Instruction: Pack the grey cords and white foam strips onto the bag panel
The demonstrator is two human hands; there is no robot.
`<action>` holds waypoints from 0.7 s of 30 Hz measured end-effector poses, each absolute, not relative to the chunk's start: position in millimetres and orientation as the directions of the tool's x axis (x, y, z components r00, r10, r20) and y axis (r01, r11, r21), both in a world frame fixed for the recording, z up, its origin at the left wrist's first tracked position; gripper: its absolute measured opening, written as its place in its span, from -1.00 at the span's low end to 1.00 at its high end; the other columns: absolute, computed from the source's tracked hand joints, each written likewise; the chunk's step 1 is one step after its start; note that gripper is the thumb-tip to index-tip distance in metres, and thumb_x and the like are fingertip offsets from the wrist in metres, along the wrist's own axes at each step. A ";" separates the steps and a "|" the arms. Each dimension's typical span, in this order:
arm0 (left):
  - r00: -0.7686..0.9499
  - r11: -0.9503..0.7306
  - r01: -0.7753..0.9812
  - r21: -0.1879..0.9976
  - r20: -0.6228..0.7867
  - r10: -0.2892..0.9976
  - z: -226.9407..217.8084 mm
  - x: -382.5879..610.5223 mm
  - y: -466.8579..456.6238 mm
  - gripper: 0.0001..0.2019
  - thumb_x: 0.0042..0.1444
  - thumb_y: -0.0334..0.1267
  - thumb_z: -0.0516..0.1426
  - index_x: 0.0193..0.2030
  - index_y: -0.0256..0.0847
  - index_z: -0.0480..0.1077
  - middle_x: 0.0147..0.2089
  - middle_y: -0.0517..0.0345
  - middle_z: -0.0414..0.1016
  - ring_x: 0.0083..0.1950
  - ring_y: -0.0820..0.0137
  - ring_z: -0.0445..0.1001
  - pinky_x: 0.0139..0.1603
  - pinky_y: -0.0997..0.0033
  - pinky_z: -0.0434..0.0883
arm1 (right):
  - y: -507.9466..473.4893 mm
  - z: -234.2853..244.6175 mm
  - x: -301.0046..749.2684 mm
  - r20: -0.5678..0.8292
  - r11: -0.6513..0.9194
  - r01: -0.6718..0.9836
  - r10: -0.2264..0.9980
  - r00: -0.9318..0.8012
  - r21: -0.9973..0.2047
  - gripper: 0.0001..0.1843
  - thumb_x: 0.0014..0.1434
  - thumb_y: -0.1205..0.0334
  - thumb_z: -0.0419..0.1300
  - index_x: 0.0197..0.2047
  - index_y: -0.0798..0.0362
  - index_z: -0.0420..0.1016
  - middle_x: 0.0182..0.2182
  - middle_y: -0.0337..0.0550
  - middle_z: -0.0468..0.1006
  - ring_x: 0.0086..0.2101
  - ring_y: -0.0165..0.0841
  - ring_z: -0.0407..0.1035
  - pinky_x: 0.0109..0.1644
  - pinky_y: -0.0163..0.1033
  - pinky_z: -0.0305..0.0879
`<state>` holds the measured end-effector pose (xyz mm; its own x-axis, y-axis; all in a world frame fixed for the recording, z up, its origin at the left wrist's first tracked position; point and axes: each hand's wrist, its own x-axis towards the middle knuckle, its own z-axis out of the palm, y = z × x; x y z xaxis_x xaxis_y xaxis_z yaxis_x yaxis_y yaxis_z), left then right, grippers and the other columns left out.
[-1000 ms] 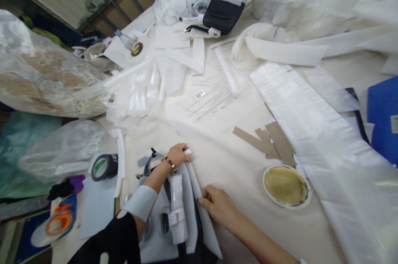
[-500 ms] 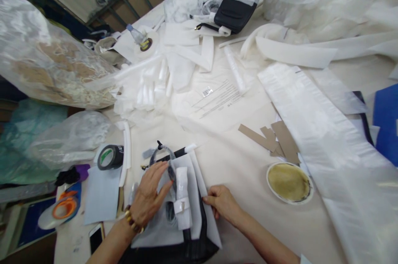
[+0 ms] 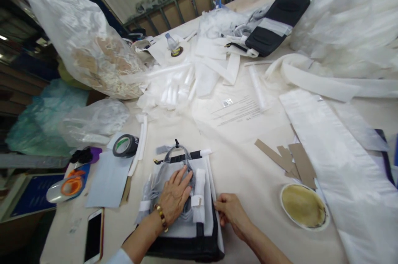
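A black bag (image 3: pixel 208 242) lies on the table before me, covered with white foam sheet (image 3: pixel 174 235). Its handle (image 3: pixel 183 150) is wrapped in clear plastic and arches up at the top. My left hand (image 3: pixel 175 195) rests flat over the handle and the sheet, fingers stretched out. A padded white wrapped strip (image 3: pixel 199 193) runs down to the right of those fingers. My right hand (image 3: pixel 231 212) pinches the right edge of a white sheet (image 3: pixel 220 237) along the bag's side, thumb against forefinger.
To the left are a black tape roll (image 3: pixel 126 145), grey-blue sheets (image 3: pixel 108 181), an orange tape roll (image 3: pixel 72 185) and a phone (image 3: pixel 94 235). A round tub (image 3: pixel 304 206) and cardboard strips (image 3: pixel 301 164) lie right. Plastic bags and a black padded piece (image 3: pixel 276 23) lie farther back.
My left hand has come down flat onto the wrapped handle, its thumb closer to the fingers. My right hand stays at the sheet's edge. The whole view has shifted.
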<state>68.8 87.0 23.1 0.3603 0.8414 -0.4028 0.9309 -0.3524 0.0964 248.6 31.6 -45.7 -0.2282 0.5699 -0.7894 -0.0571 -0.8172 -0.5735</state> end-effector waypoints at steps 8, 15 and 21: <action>0.309 -0.270 0.951 0.151 -0.429 0.849 31.2 76.7 85.9 -0.56 0.20 -0.26 -0.12 0.23 -0.18 0.14 0.34 -0.04 0.01 0.29 0.07 0.07 0.10 -0.08 0.29 | 37.7 -28.5 253.2 -0.648 -0.553 0.360 0.721 -0.246 -0.751 -0.50 0.21 0.00 -0.23 -0.67 -0.01 0.16 -0.76 -0.23 0.25 -0.63 -0.34 0.29 -0.41 -0.22 0.24; 0.328 -0.238 0.932 0.272 -0.364 0.871 36.5 80.2 83.2 -0.56 0.18 -0.21 -0.07 0.20 -0.23 0.18 0.32 -0.12 0.06 0.25 -0.05 0.14 0.09 -0.16 0.29 | 35.7 -43.0 249.0 -0.554 -0.163 0.723 0.759 -0.342 -0.671 -0.65 0.03 0.47 0.02 -0.17 0.05 0.51 -0.32 0.06 0.51 -0.25 -0.13 0.37 -0.10 -0.11 0.20; 0.184 -0.090 0.900 0.426 -0.184 0.966 56.6 16.7 84.5 -0.57 0.19 -0.20 -0.08 0.20 -0.13 0.16 0.35 0.01 0.00 0.36 0.19 -0.07 0.34 0.02 -0.02 | 29.3 -85.3 267.1 -0.478 0.167 0.793 0.719 -0.505 -0.587 -0.50 0.06 0.48 -0.05 0.03 0.03 0.45 -0.25 0.14 0.51 -0.22 -0.11 0.40 -0.12 -0.16 0.27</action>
<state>16.7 84.5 56.6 0.1836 0.9657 -0.1835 0.9004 -0.0903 0.4256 267.1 29.3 -85.3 -0.5051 0.7188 -0.4777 0.7925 0.1671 -0.5865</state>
